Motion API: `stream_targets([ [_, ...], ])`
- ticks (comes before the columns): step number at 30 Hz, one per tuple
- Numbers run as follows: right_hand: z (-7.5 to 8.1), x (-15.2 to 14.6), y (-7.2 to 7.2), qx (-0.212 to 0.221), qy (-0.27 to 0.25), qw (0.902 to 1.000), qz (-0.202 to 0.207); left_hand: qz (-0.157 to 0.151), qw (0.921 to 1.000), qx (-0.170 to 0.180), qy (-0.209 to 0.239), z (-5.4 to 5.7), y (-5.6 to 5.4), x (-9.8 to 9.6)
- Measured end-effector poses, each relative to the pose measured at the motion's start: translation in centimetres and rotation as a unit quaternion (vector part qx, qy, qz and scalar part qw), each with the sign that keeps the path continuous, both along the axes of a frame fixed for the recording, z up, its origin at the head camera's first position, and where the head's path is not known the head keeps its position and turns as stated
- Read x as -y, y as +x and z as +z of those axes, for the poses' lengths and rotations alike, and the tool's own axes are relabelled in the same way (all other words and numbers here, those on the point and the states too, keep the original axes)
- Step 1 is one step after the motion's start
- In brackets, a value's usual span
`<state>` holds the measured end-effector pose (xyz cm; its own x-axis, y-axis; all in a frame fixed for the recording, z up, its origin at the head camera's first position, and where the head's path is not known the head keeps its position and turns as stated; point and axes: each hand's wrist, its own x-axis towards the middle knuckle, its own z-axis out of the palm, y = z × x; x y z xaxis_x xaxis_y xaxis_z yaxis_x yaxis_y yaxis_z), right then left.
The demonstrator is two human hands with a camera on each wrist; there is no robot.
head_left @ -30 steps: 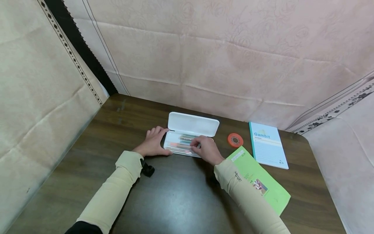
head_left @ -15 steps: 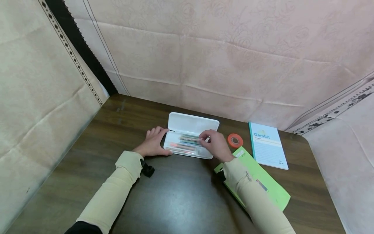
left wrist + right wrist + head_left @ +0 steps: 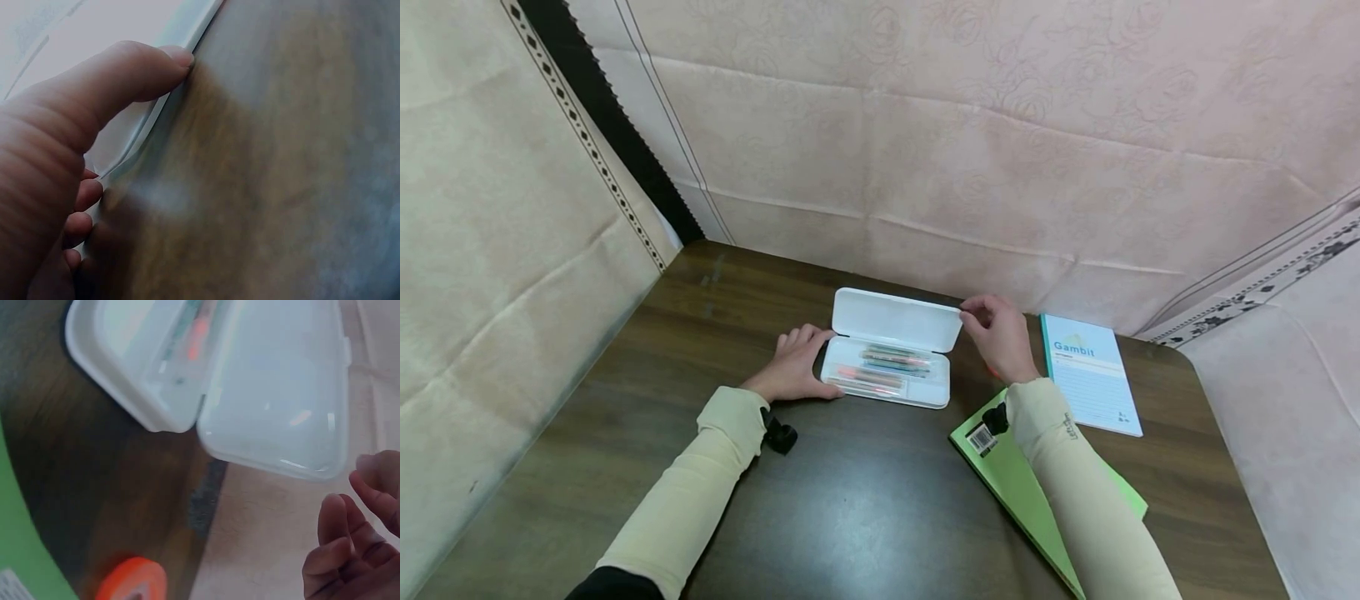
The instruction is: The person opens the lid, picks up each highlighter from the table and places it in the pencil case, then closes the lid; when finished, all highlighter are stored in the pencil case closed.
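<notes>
A white pencil case (image 3: 886, 385) lies open on the dark wooden table (image 3: 850, 508), its lid (image 3: 895, 319) folded back and several pens (image 3: 891, 364) inside. My left hand (image 3: 793, 364) holds the case's left end, thumb along the front rim and fingers at the far side. The left wrist view shows that thumb (image 3: 125, 75) pressed on the rim. My right hand (image 3: 997, 331) hovers at the lid's right corner, fingers loosely curled. In the right wrist view those fingers (image 3: 350, 537) stand just off the lid (image 3: 281, 394), holding nothing.
A green booklet (image 3: 1022, 492) lies under my right forearm. A pale blue "Gambit" notebook (image 3: 1090, 375) sits at the right. An orange tape roll (image 3: 131, 581) lies near the case, hidden by my right hand in the head view. Cloth walls close in the table.
My right hand left the pens inside the case and moved up and right to the lid's right corner. The left hand and the case stayed put.
</notes>
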<state>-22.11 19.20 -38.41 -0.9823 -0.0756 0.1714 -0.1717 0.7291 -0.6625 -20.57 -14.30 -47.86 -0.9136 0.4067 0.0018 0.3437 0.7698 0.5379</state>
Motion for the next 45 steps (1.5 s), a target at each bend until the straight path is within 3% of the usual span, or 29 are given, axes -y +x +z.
stream_targets([
  [5, -1.1, 0.1, -0.2, 0.037, 0.003, 0.9991, -0.021, 0.001, 1.0, 0.004, 0.004, -0.3, 0.0, -0.2],
  [9, -1.1, 0.1, 0.2, 0.039, -0.007, 0.999, -0.02, 0.003, 1.0, 0.004, 0.004, -0.3, -0.1, -0.3],
  [17, -0.3, -0.9, 2.5, 0.04, 0.032, 0.9971, 0.057, 0.001, 1.0, 0.01, 0.0, -0.2, -0.2, -0.1],
  [22, -0.5, -1.1, 3.4, 0.069, 0.058, 0.9876, 0.128, 0.011, 0.9983, 0.028, 0.051, 0.3, -0.1, 0.5],
  [27, -1.2, -0.7, 3.5, 0.112, 0.116, 0.9698, 0.183, 0.005, 0.9932, 0.046, 0.107, 0.7, 0.3, 0.8],
  [33, -1.9, 0.4, 3.7, 0.126, 0.208, 0.9487, 0.202, 0.003, 0.9962, 0.037, 0.079, 0.2, 0.2, 0.5],
  [45, -2.1, 0.9, 4.0, 0.107, 0.234, 0.9435, 0.208, 0.009, 0.9972, 0.021, 0.071, 0.0, 0.2, 0.4],
])
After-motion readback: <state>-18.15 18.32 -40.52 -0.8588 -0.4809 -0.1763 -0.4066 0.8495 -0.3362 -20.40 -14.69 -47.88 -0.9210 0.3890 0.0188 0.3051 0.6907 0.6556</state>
